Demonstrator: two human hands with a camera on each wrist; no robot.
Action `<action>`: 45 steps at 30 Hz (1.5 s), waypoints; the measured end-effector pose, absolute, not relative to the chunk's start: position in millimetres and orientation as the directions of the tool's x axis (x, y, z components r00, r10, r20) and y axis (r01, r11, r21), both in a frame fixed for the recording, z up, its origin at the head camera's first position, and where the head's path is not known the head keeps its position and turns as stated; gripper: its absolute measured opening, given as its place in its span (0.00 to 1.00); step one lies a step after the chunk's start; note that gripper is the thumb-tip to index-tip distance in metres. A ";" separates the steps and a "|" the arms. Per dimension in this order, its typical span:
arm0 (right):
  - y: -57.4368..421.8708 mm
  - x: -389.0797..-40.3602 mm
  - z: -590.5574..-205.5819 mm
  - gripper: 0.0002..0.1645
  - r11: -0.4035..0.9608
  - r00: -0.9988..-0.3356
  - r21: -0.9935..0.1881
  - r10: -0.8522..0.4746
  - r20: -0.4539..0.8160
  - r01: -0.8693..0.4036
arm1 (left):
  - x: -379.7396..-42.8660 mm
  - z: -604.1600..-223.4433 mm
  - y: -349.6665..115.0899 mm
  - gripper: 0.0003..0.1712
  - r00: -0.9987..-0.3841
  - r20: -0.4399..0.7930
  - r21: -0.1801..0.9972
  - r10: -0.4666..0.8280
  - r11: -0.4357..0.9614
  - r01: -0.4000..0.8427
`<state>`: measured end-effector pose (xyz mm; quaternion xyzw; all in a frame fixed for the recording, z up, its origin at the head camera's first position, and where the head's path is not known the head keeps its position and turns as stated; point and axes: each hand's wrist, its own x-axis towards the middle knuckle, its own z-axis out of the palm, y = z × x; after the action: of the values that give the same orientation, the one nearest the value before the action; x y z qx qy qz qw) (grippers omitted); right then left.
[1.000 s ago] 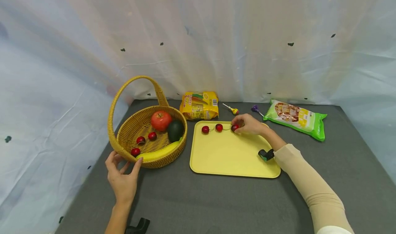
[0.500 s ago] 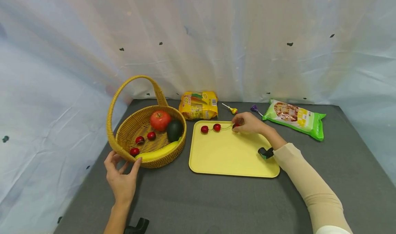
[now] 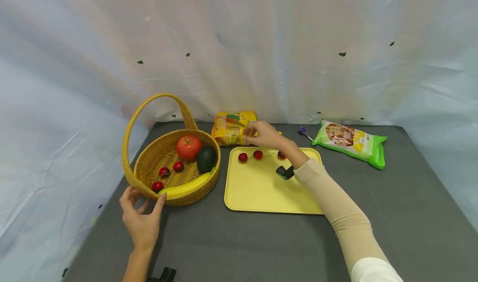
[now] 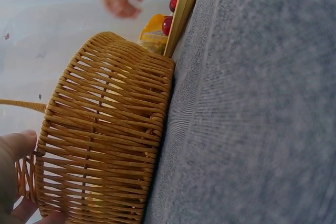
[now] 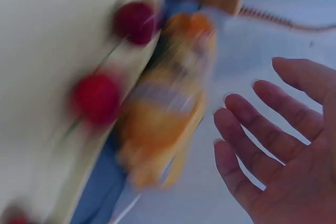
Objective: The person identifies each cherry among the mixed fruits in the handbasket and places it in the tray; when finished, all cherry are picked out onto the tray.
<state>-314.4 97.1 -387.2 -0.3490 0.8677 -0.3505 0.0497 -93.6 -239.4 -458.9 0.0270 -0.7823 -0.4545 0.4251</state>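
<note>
In the head view my left hand [image 3: 142, 226] grips the near left rim of a wicker basket [image 3: 196, 195], thumb and fingers at the rim. The left wrist view shows the basket's woven side [image 4: 105, 129] close up. Inside lie a red apple [image 3: 189, 147], a dark green avocado-like fruit [image 3: 206, 159], a banana [image 3: 190, 185] and three cherries [image 3: 178, 166]. My right hand [image 3: 264, 135] is over the far edge of the yellow tray [image 3: 254, 193], holding nothing, its fingers loosely bent in the right wrist view. Three stemmed cherries [image 3: 257, 154] sit in a row along that edge.
A yellow snack bag [image 3: 231, 127] stands behind the tray, partly overlapped by my right hand. Farther right lie a purple lollipop [image 3: 303, 132] and a green snack bag [image 3: 349, 143]. A pale curtain [image 3: 239, 58] hangs behind the grey table [image 3: 239, 249].
My right hand has let go of the rightmost cherry, which stays on the tray, and moved up and left toward the yellow bag. My left hand keeps its grip on the basket.
</note>
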 end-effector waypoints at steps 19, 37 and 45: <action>-104.9 -288.3 -374.1 0.25 0.352 -0.501 -0.780 -0.864 -0.058 -0.517 | -93.9 -463.3 -243.5 0.46 -0.662 0.613 0.744 -0.431 0.597 0.299; -134.2 -275.2 -373.9 0.32 0.640 -0.414 -0.572 -0.768 -0.489 -0.512 | -93.5 -464.4 -243.6 0.48 -0.644 0.629 0.730 -0.434 0.615 0.298; -128.7 -277.8 -373.2 0.12 0.703 -0.349 -0.565 -0.708 -0.613 -0.432 | -89.8 -456.5 -237.7 0.46 -0.634 0.638 0.723 -0.437 0.623 0.298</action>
<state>-277.8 -128.7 -373.2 -0.3534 0.8068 -0.1542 0.4477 -89.8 -237.7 -456.5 0.0436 -0.7941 -0.4317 0.4256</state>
